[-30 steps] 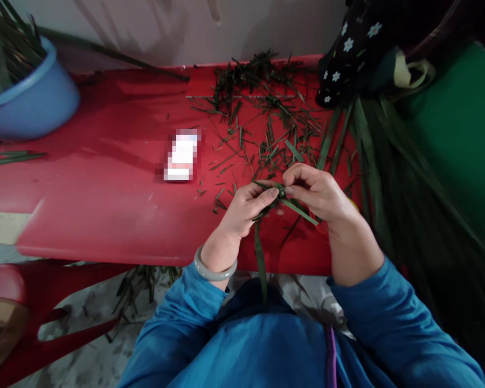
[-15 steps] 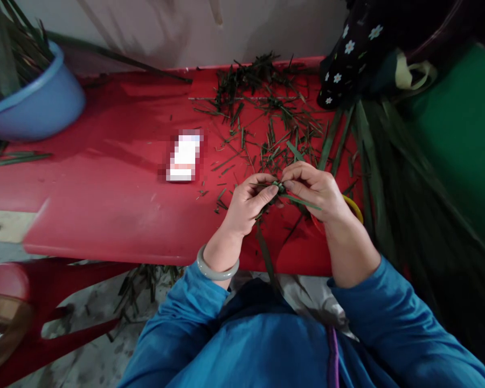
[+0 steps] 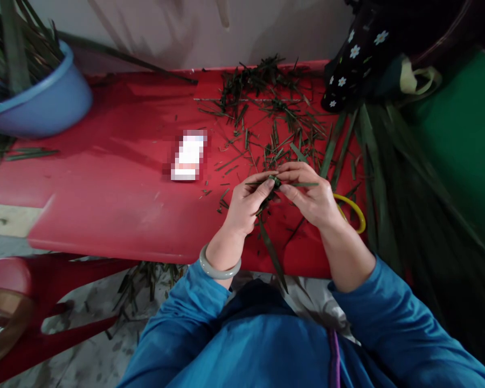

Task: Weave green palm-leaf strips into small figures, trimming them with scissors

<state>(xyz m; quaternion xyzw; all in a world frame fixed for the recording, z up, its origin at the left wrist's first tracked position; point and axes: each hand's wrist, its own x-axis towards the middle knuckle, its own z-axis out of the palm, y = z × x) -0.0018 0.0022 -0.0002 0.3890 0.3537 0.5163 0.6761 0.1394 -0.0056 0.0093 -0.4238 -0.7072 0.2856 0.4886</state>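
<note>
My left hand (image 3: 244,205), with a grey bangle (image 3: 219,264) on its wrist, pinches a small folded knot of green leaf (image 3: 275,182) between thumb and fingers. Close against the knot's right side, my right hand (image 3: 313,198) is closed, thumb and fingertips on the leaf. One green strip (image 3: 307,184) sticks out to the right across my right hand. Below the left hand, a long leaf tail (image 3: 271,250) hangs down over the table edge. The fingertips cover part of the knot.
Cut leaf scraps (image 3: 267,86) litter the red table (image 3: 105,199). A blurred-out phone (image 3: 189,156) lies left of the hands. At far left stands a blue basin (image 3: 60,102) of leaves. A yellow loop (image 3: 358,207), long leaves (image 3: 378,161) and a flowered black bag (image 3: 347,64) are at right.
My right hand has shifted slightly left, its fingers flatter over the knot. The loose strip now points level to the right instead of slanting down. The view has shifted slightly.
</note>
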